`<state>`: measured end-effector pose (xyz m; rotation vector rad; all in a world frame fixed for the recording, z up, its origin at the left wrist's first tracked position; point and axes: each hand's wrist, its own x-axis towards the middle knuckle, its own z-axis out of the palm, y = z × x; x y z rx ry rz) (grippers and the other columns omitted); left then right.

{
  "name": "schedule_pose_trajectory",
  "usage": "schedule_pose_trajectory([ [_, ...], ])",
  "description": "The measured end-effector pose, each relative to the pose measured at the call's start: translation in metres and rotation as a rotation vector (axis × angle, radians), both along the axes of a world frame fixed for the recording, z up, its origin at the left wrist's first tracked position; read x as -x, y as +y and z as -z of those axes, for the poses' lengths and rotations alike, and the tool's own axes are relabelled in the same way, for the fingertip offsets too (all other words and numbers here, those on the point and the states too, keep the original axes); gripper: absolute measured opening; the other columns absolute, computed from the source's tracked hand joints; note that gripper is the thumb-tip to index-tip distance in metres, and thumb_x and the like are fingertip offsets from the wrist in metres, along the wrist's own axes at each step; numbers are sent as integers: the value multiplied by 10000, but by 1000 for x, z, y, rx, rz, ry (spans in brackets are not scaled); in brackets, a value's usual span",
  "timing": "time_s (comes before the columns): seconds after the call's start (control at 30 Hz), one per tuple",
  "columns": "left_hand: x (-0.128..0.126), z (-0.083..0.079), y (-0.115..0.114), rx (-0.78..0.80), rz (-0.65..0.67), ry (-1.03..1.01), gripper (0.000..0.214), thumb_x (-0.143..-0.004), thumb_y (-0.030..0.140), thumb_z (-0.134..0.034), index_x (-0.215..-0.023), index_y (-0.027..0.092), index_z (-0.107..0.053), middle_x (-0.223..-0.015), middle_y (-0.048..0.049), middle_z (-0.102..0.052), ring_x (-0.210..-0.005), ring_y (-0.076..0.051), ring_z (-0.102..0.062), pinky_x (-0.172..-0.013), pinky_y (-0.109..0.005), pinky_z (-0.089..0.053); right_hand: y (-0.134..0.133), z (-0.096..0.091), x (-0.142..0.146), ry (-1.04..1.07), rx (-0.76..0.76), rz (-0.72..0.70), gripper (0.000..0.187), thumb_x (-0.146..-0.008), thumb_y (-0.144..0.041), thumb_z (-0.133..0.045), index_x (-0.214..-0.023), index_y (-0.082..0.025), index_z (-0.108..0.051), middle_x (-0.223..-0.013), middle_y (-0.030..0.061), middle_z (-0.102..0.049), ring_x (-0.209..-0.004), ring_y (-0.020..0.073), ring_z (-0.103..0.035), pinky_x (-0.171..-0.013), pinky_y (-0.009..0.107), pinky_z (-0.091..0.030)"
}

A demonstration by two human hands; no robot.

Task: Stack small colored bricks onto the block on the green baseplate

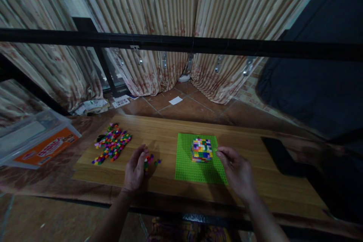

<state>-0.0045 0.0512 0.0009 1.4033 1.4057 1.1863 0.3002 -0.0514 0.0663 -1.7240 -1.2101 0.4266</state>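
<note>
A multicoloured block of small toy bricks (202, 149) stands on a bright green studded baseplate (184, 172). My right hand (236, 170) is just right of the block, over the baseplate's right edge. Its thumb and index finger are pinched together; whatever is between them is too small to make out. My left hand (134, 171) is at the table's left-middle, fingers loosely curved and apart, with nothing visible in it. Right beside it lie a few loose bricks (151, 157), partly hidden by the hand. Farther left spreads a large heap of colourful bricks (115, 143).
All this lies on a low wooden table (159, 128). A dark phone-like slab (279, 157) lies on its right. A clear plastic box (56, 126) with an orange label stands at the left. A black bar (176, 41) crosses in front of striped curtains (170, 0).
</note>
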Motion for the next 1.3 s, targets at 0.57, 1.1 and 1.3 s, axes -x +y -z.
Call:
schedule_pose_trajectory([
  [0.57, 0, 4, 1, -35, 16, -6, 534, -835, 520, -566, -1239, 171, -563, -1131, -102, -678, -1091, -251, -625, -969, -386, -484, 27, 14, 6, -251, -6, 5, 196, -804, -339, -549, -814, -231, -712, -964, 68, -626, -885, 219, -608, -797, 380, -488],
  [1.1, -1, 7, 2, -20, 28, -56, 534, -833, 516, -588, -1231, 162, -559, -1140, -115, -670, -1099, -256, -625, -990, -437, -483, 24, 33, 12, 158, -56, 214, 434, -777, -489, -621, -1079, -180, -659, -1061, 125, -678, -909, 225, -636, -702, 342, -529],
  [1.3, -2, 6, 2, -13, 21, -71, 546, -823, 520, -597, -1234, 163, -563, -1132, -110, -673, -1096, -253, -626, -995, -435, -482, 38, 52, 14, 228, -66, 207, 463, -764, -450, -643, -1130, -168, -623, -1061, 125, -688, -921, 228, -648, -821, 424, -520],
])
